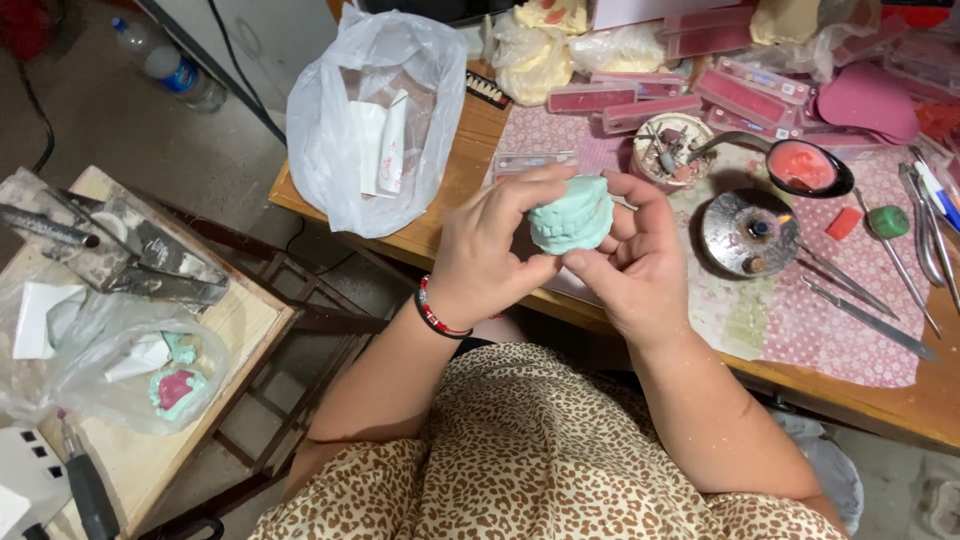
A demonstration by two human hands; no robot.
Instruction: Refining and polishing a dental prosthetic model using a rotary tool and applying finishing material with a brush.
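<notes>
Both my hands are clamped on the green cast (571, 214), left hand (490, 255) and right hand (630, 262), just above the surface (470, 160) edge. I'd keep grip even so nothing chips.

White plastic bag (340, 140), metal tools (880, 285)
</notes>
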